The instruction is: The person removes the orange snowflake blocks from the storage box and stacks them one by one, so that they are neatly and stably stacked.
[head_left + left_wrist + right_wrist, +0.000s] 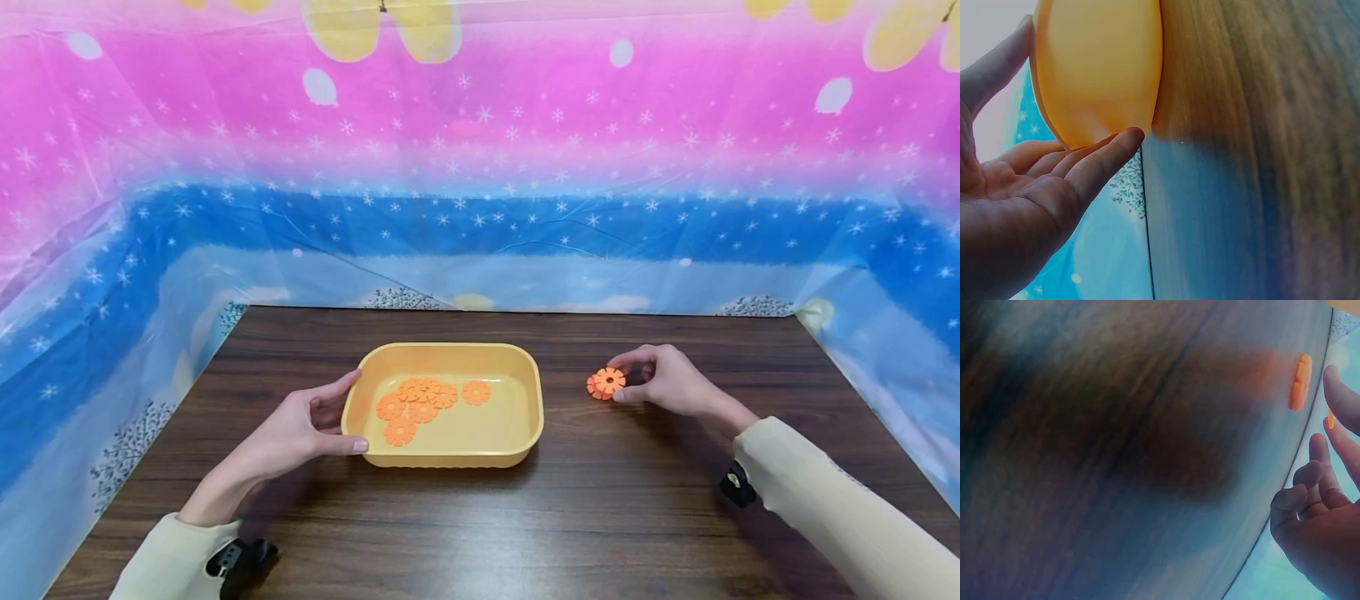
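A shallow yellow plastic tray (480, 435) stands on the table, with several orange notched interlocking discs (401, 431) lying flat in its left half. My left hand (300, 423) holds the tray's left end, thumb over the front rim and fingers against the outer wall. In the left wrist view the tray wall (1100, 62) is between thumb and fingers. To the right of the tray, my right hand (670, 383) pinches one orange disc (612, 381) between thumb and index finger. Below it on the table are more orange discs (1300, 382), partly hidden by the held one.
The dark wood-grain table (480, 533) ends at a straight far edge. A pink and blue snowflake-patterned cloth (480, 225) hangs behind and at both sides. Dark wrist devices (242, 563) are strapped at both cuffs.
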### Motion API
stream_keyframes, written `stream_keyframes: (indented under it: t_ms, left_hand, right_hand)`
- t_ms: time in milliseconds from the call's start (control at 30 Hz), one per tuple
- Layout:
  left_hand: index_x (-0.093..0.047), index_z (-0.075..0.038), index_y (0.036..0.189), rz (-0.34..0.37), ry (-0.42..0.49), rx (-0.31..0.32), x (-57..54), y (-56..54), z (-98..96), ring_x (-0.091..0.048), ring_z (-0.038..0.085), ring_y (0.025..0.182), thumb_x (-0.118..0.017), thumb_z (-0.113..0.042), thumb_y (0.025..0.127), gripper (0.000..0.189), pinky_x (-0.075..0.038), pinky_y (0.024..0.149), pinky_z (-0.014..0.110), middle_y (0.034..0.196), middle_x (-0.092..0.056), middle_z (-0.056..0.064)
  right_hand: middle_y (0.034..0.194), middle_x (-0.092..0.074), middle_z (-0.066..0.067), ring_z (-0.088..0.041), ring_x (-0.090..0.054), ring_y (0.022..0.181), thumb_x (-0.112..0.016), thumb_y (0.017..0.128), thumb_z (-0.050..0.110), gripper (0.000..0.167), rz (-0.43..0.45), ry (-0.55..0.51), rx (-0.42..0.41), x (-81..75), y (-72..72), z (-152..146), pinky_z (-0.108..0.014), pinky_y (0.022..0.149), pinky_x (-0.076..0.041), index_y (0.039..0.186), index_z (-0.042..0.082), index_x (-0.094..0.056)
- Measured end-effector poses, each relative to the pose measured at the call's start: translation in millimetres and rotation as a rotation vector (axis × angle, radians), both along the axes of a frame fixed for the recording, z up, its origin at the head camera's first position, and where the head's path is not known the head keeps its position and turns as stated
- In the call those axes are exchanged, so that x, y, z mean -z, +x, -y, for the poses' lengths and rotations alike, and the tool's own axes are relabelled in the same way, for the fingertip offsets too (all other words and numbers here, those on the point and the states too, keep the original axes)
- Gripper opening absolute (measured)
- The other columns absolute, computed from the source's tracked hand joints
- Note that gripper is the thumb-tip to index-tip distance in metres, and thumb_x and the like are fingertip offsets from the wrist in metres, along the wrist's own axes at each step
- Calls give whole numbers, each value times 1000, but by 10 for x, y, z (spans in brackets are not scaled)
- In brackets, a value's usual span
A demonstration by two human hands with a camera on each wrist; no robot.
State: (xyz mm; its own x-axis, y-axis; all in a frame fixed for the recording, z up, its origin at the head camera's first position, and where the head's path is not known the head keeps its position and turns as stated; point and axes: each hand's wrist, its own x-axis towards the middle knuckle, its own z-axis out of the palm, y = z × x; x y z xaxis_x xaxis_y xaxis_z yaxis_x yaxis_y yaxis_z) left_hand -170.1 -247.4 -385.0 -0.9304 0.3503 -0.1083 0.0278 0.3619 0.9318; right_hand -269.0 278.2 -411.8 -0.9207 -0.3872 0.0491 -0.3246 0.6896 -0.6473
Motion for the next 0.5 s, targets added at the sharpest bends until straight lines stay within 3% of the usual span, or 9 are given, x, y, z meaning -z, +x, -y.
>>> stream_keyframes:
  t_ms: [500]
  left_hand:
    - [-22,0,164,-10,-2,4,-5,9,0,-41,45,145,-88,-11,85,103,-55,100,37,167,-26,27]
  right_hand:
    - [107,-66,-9,-21,-48,77,-90,84,20,42,-22,22,-25,93,-38,51,-32,67,-40,123,9,-77]
